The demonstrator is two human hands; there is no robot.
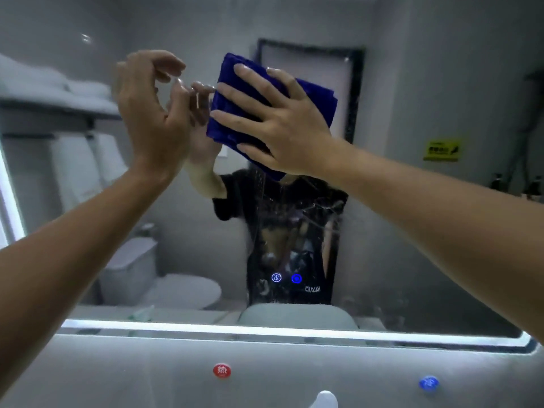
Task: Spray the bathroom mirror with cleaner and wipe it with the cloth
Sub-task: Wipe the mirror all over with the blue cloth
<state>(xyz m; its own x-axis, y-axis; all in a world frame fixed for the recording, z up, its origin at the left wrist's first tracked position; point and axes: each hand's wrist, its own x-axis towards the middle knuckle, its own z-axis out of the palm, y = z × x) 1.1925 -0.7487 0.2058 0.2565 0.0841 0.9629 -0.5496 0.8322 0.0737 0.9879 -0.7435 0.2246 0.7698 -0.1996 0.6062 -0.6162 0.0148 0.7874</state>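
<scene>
Two round stickers sit on the wall below the bathroom mirror (412, 260): a red one (221, 371) with a white character I cannot read, and a blue one (429, 383) too blurred to read. On the mirror's lower glass two blue lit touch icons (286, 278) glow, one with wavy lines, one a ring. Reflected beneath them, mirrored lettering on a black T-shirt (291, 245) seems to read "HALO" plus more I cannot make out. A yellow sign (441, 150) reflected to the right of the cloth carries illegible dark print.

The mirror has a bright lit strip (206, 326) along its bottom edge and is hazy, with streaks and droplets running down its middle below the cloth.

The dark blue cloth (223, 113), folded into a thick pad, lies flat against the glass in the mirror's upper middle. The right hand (282, 125) presses on it, fingers spread wide, palm over its lower right part. The left hand (150, 113) hovers just left of the cloth, grip loosely open and curled, holding nothing; whether it touches the glass I cannot tell.
</scene>
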